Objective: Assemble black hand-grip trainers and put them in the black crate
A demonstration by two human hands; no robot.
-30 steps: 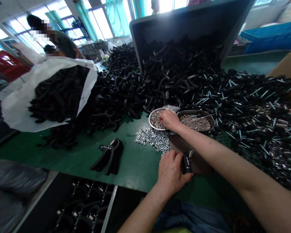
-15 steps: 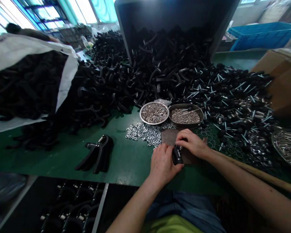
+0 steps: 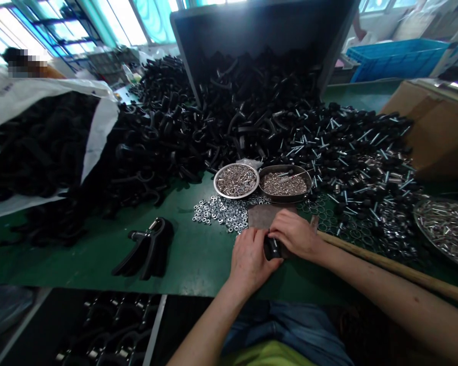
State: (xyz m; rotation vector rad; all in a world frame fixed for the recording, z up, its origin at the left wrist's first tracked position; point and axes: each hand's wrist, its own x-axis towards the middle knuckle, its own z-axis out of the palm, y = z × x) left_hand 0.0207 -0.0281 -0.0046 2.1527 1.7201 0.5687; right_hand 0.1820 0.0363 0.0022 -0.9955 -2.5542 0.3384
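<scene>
My left hand [image 3: 251,260] is closed around a small black clamp part [image 3: 274,248] at the table's near edge, thumb along its lower end. My right hand [image 3: 294,236] meets it from the right, fingertips pinched together at the part's upper end. Whatever small piece those fingertips cover is hidden. Under both hands lies a flat brown-grey plate [image 3: 260,215]. Left of my hands, a group of assembled black clamps [image 3: 152,249] with metal screws rests on the green table [image 3: 198,264].
A round dish [image 3: 236,181] and an oval tin [image 3: 284,184] hold small metal parts, with loose nuts [image 3: 221,212] before them. Black parts heap behind, from a tipped bin [image 3: 263,30]. A wooden-handled hammer [image 3: 389,264] lies under my right forearm. A cardboard box [image 3: 431,127] stands right.
My right fingertips have come down closer against my left hand, over the black part. The coiled spring seen there before is now covered. The whole view has shifted slightly.
</scene>
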